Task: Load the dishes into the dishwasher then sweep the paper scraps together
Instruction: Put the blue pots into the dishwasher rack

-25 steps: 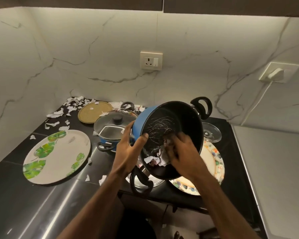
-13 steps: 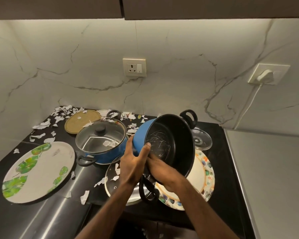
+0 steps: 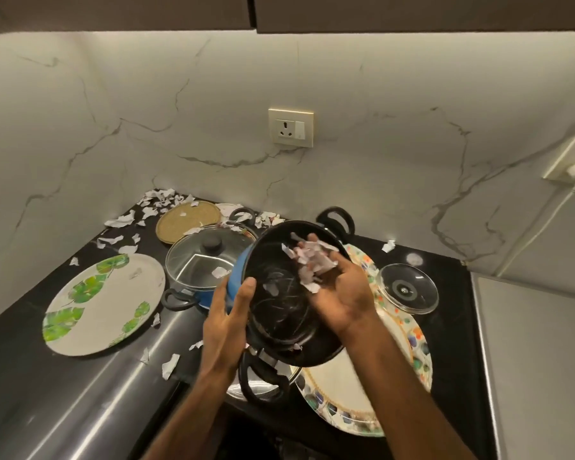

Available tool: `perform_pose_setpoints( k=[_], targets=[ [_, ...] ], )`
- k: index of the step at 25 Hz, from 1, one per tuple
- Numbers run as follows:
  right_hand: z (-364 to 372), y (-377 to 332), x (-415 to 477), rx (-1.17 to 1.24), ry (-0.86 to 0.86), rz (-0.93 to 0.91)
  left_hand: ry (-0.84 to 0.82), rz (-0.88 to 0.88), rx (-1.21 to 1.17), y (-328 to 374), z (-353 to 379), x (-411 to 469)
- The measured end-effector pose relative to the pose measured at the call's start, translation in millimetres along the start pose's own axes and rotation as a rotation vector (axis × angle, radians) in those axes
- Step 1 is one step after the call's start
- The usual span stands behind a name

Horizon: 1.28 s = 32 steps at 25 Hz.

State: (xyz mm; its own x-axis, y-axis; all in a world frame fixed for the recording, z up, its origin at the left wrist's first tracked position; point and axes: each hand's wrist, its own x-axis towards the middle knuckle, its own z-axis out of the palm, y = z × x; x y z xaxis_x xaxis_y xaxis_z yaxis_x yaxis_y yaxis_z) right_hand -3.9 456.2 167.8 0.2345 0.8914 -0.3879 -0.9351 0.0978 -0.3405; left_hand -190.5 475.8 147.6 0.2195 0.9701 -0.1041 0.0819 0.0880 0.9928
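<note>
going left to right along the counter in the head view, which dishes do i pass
green-leaf plate → blue pot with glass lid → tilted pot gripped at its rim by the left hand → loose glass lid

The pot (image 3: 279, 313) has a matt black non-stick lining scored with pale scratches, and a glossy blue outside. The paper scraps (image 3: 312, 260) are thin, white and crumpled. The lid (image 3: 200, 263) is clear glass with a dark knob, possibly plastic. The surface (image 3: 452, 343) is polished black stone, edged by a brushed metal strip (image 3: 80, 393). The leaf plate (image 3: 103, 303) looks smooth and glossy.
</note>
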Motion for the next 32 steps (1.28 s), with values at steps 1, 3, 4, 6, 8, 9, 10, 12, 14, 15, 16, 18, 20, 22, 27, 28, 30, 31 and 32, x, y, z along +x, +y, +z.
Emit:
perform_pose_setpoints(
  k=[1, 3, 4, 6, 8, 9, 10, 12, 14, 15, 16, 18, 20, 22, 27, 28, 30, 31, 32],
  targets=[
    [-4, -12, 0, -0.006, -0.008, -0.016, 0.049, -0.004, -0.007, 0, -8, 2],
    [-8, -32, -4, -0.046, 0.013, -0.08, 0.149, 0.01, 0.008, 4, -23, 5],
    [-12, -42, -5, -0.073, 0.03, -0.117, 0.188, 0.025, 0.007, 7, -29, 6],
    [-20, -56, -3, -0.142, 0.108, -0.18, 0.247, 0.036, 0.002, 9, -40, 11],
    [-36, -62, 9, -0.434, 0.259, -0.209, 0.283, 0.043, -0.007, 11, -50, 12],
    [-47, -62, 14, -0.734, 0.321, -0.219, 0.29, 0.052, 0.006, 11, -53, 12],
    [-59, -58, 17, -1.086, 0.361, -0.253, 0.289, 0.052, 0.026, 14, -54, 11],
    [-73, -45, 16, -1.551, 0.382, -0.547, 0.273, 0.073, 0.076, 17, -52, 8],
    [-60, -22, 5, -1.455, 0.133, -0.789, 0.233, 0.102, 0.137, 22, -44, 3],
    [-48, -9, 1, -1.436, -0.053, -0.757, 0.208, 0.116, 0.169, 22, -39, 2],
    [-34, 6, -4, -1.491, -0.233, -0.67, 0.179, 0.128, 0.196, 23, -34, -1],
    [-28, 34, -1, -1.686, -0.431, -0.592, 0.108, 0.159, 0.244, 25, -26, -5],
    [-38, 50, 4, -1.832, -0.475, -0.562, 0.058, 0.18, 0.319, 26, -23, -5],
    [-55, 53, 4, -1.957, -0.559, -0.46, 0.034, 0.204, 0.387, 25, -24, 0],
    [-72, 31, 9, -2.261, -0.209, -0.489, -0.008, 0.262, 0.447, 22, -20, 5],
    [-72, 27, 12, -2.268, -0.119, -0.454, -0.009, 0.275, 0.457, 22, -16, 5],
    [-70, 27, 15, -2.227, -0.138, -0.341, 0.003, 0.279, 0.468, 21, -9, 6],
    [-69, 32, 13, -2.182, -0.202, -0.268, 0.014, 0.276, 0.466, 20, -6, 7],
    [-68, 38, 8, -2.119, -0.267, -0.206, 0.023, 0.272, 0.463, 19, -3, 10]
  ],
)
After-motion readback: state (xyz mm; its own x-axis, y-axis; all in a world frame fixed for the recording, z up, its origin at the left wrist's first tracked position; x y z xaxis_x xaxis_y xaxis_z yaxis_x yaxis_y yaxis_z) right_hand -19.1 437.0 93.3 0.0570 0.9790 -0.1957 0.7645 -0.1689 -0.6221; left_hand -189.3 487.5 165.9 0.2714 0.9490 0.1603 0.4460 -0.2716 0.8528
